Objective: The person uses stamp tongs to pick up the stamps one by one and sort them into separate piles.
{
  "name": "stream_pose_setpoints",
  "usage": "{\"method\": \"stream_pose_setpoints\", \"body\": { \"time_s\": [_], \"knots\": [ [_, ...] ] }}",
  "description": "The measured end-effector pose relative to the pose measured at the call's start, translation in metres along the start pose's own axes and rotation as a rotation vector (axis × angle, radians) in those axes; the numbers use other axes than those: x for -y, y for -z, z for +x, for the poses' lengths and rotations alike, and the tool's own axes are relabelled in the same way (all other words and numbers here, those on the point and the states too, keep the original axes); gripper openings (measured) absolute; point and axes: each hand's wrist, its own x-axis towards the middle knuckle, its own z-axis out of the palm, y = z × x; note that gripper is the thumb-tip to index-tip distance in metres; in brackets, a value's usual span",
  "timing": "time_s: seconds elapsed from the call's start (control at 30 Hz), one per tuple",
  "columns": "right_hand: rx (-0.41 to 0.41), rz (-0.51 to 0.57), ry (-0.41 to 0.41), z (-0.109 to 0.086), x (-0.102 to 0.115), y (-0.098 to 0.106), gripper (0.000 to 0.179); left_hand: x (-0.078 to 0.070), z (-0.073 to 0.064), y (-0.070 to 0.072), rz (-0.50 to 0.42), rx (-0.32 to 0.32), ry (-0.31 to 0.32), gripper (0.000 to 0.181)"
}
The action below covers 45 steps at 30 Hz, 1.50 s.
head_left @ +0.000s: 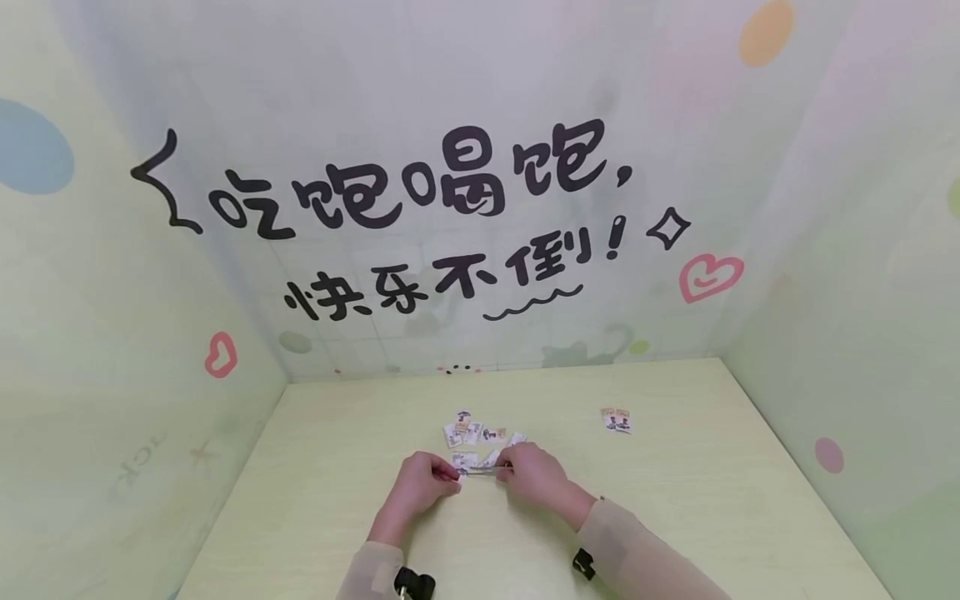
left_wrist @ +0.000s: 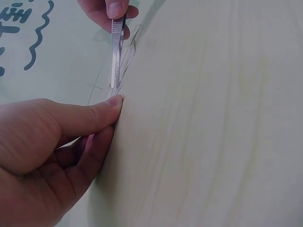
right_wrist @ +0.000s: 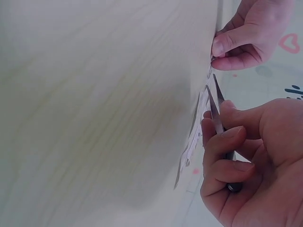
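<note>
My right hand (head_left: 536, 475) grips metal tweezers (right_wrist: 217, 119) between thumb and fingers. Their two prongs stand apart, pointing toward my left hand (head_left: 418, 486). Between the left thumb and fingertips (left_wrist: 116, 100) a small printed paper piece (head_left: 462, 472) is pinched, mostly hidden by the fingers. The tweezer tips are right beside it. Just beyond the hands lie several small picture pieces, among them a flat pale one (head_left: 464, 459) and an orange-edged one (head_left: 494, 434). Some of them are partly covered by the right hand.
Two orange-and-white picture pieces (head_left: 617, 420) lie side by side at the right rear of the pale wooden table (head_left: 675, 500). Printed walls (head_left: 450, 75) with large black characters enclose the back and both sides.
</note>
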Motion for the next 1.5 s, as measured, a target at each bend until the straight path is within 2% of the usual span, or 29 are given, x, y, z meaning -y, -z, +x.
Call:
{"method": "stream_pose_setpoints", "body": {
  "time_s": [0.27, 0.47, 0.63, 0.8, 0.97, 1.17, 1.3, 1.5],
  "knots": [
    [0.068, 0.110, -0.023, -0.002, 0.002, 0.000, 0.007, 0.003, 0.000, -0.001, 0.002, 0.002, 0.009, 0.012],
    [-0.008, 0.004, -0.023, -0.001, 0.006, 0.000, 0.007, 0.003, 0.002, 0.000, 0.004, 0.001, 0.002, 0.012],
    [-0.023, -0.042, -0.015, -0.001, 0.008, -0.001, 0.006, 0.004, 0.001, -0.001, 0.006, 0.002, 0.013, 0.012],
    [0.006, 0.039, -0.040, -0.003, 0.007, -0.002, 0.008, 0.004, 0.000, -0.001, 0.009, 0.000, 0.014, 0.012],
    [0.049, 0.117, -0.032, -0.002, 0.000, -0.007, 0.009, 0.003, 0.002, -0.003, 0.005, -0.003, 0.018, 0.012],
    [0.054, 0.145, -0.080, -0.002, 0.003, -0.015, 0.006, 0.003, 0.003, -0.002, 0.009, -0.008, 0.019, 0.012],
    [0.050, 0.122, -0.121, -0.004, 0.009, -0.017, 0.005, 0.003, 0.002, -0.003, 0.020, -0.011, 0.025, 0.012],
    [0.036, 0.106, -0.164, -0.006, 0.012, -0.019, 0.008, -0.002, -0.002, -0.007, 0.057, -0.029, -0.052, 0.011]
  ]
}}
